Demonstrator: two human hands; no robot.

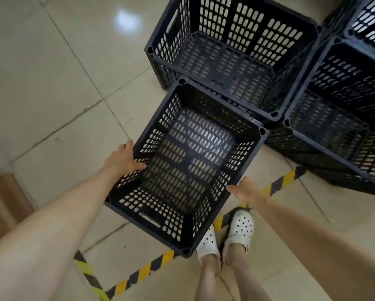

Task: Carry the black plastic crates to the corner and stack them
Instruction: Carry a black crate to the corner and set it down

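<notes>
From the head view, the left hand point(125, 158) and right hand point(246, 190) each grip an opposite rim of the empty black crate point(188, 166) held between them, just short of the stacked crates point(232, 55) ahead; it looks light, rigid and best carried by its rims or handle slots.

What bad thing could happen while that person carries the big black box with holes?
1. The carried crate is held only at its side rims by the left hand and right hand, so it might tip or slip.
2. It hangs just above the white shoes, so a drop could land on the feet.
3. Its far corner is close to the crate on the floor and could bump it.
</notes>
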